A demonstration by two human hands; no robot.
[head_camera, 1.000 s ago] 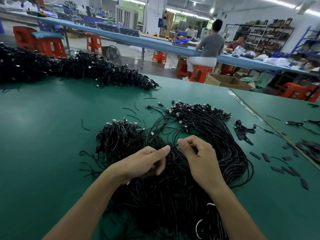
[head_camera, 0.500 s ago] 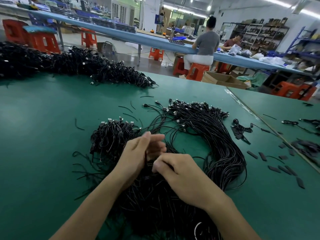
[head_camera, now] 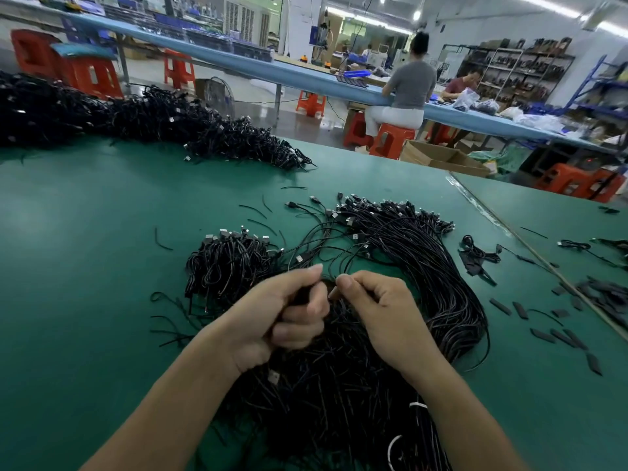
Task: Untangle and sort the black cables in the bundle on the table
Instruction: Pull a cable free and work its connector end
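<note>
A big tangled bundle of black cables point(head_camera: 424, 266) curves across the green table point(head_camera: 85, 266) in front of me, its plug ends fanned out at the far side. A smaller bunch of cables point(head_camera: 227, 263) lies to its left with plugs pointing away. My left hand point(head_camera: 282, 314) is curled round a clump of cable ends above the bundle. Close beside it, my right hand point(head_camera: 380, 307) pinches a thin black cable between thumb and forefinger. The fingertips of both hands nearly meet. My forearms hide part of the bundle below.
A long heap of black cables point(head_camera: 153, 124) runs along the table's far left edge. Short black strips point(head_camera: 543, 334) and a small coiled cable point(head_camera: 475, 253) lie scattered at the right, near a seam to a second table. People sit on orange stools at a blue bench behind.
My hands drew together, the right one dropping low onto the bundle, then it rose again. Now both hands sit side by side, fingertips almost touching, with cables held in each.
</note>
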